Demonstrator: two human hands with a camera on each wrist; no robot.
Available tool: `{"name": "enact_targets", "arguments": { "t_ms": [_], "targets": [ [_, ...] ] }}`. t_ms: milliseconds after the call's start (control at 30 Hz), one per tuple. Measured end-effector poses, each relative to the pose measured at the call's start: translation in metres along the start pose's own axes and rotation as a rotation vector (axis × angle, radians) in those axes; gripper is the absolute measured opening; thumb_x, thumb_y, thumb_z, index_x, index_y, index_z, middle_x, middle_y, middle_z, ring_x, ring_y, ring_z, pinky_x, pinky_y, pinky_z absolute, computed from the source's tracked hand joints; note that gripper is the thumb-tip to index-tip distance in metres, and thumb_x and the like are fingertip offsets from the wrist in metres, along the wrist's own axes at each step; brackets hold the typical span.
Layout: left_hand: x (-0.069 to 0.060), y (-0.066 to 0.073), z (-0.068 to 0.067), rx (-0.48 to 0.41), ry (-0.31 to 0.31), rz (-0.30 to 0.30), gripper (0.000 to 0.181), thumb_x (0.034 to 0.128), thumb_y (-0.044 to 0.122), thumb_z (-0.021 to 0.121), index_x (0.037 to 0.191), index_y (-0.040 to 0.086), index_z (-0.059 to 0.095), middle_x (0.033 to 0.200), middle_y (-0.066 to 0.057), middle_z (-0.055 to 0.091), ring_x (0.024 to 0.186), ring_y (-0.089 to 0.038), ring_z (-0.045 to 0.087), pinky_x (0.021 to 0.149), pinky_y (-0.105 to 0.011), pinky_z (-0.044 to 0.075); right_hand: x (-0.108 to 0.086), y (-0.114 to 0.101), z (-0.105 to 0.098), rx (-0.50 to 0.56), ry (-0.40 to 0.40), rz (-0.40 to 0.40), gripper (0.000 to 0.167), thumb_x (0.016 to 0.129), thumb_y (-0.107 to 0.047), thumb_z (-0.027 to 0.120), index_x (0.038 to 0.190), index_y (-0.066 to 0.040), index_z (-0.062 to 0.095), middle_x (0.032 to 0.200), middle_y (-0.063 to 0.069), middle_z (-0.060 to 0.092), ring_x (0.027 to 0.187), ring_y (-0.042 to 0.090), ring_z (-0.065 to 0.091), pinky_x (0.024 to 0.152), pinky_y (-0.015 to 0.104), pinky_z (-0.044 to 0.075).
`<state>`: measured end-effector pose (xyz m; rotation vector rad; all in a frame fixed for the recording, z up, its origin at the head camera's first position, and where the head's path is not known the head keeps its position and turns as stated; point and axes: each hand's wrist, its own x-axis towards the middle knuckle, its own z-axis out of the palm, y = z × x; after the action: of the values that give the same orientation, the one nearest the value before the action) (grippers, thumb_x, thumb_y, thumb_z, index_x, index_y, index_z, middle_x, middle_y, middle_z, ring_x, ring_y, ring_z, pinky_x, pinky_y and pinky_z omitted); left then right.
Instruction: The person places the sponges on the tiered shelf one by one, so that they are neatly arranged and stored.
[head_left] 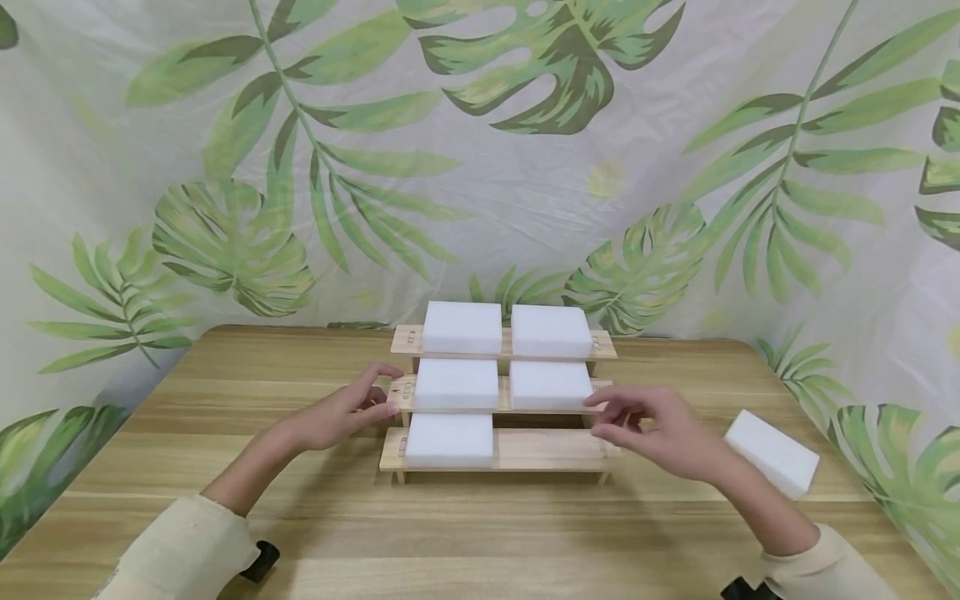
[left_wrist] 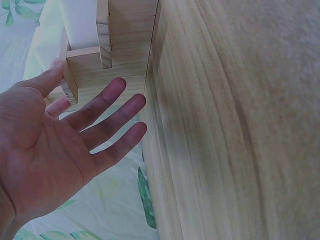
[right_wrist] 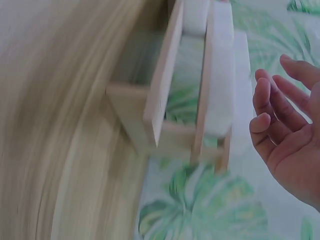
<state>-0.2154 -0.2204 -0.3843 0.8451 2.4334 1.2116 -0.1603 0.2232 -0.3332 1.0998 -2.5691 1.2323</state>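
Note:
A three-tier wooden stand carries white foam blocks: two on the top tier, two on the middle tier, and one block at the left of the bottom tier. At the stand's left side, my left hand pinches the end of the middle board between thumb and index finger. Its other three fingers stretch out in the left wrist view. My right hand hovers by the right end of the stand, its fingers loosely bent and holding nothing. In the right wrist view it is apart from the boards.
Another white foam block lies on the wooden table, to the right beyond my right forearm. A leaf-patterned cloth hangs behind the table and down both sides.

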Motion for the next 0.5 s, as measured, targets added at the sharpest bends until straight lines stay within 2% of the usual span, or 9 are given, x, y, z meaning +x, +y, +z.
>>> {"name": "enact_targets", "arguments": {
  "t_ms": [133,267,400,500],
  "targets": [
    [0.0,0.0,0.0,-0.007,-0.005,0.005,0.051,0.1116,0.023,0.051,0.149,0.001,0.024,0.106,-0.015,0.068,0.104,-0.032,0.064,0.088,-0.05,0.05,-0.014,0.011,-0.021,-0.073,0.057,0.048,0.026,0.092,0.002,0.075,0.117,0.0,0.072,0.085,-0.005,0.075,0.068,0.007,0.065,0.062,0.027,0.053],
    [0.0,-0.001,0.0,0.004,-0.004,-0.003,0.051,0.1119,0.024,0.05,0.149,0.0,0.024,0.106,-0.015,0.068,0.104,-0.032,0.064,0.089,-0.049,0.05,-0.03,0.03,-0.04,-0.151,0.109,0.113,0.026,0.093,0.001,0.074,0.119,-0.002,0.072,0.087,-0.007,0.074,0.072,0.007,0.066,0.064,0.025,0.054],
    [-0.001,-0.002,0.0,0.012,0.002,-0.018,0.051,0.1118,0.025,0.05,0.149,0.001,0.024,0.106,-0.015,0.067,0.104,-0.033,0.064,0.089,-0.048,0.049,-0.045,0.051,-0.057,-0.213,0.152,0.148,0.025,0.094,0.001,0.074,0.118,-0.001,0.072,0.089,-0.002,0.075,0.08,0.002,0.067,0.066,0.024,0.053],
    [0.0,-0.002,0.0,0.012,0.0,-0.007,0.051,0.1119,0.025,0.05,0.149,0.0,0.024,0.106,-0.015,0.067,0.104,-0.033,0.064,0.088,-0.049,0.05,-0.057,0.065,-0.069,-0.272,0.164,0.179,0.023,0.094,-0.001,0.075,0.116,-0.002,0.073,0.09,-0.001,0.075,0.083,-0.001,0.065,0.065,0.024,0.052]
  ]
}}
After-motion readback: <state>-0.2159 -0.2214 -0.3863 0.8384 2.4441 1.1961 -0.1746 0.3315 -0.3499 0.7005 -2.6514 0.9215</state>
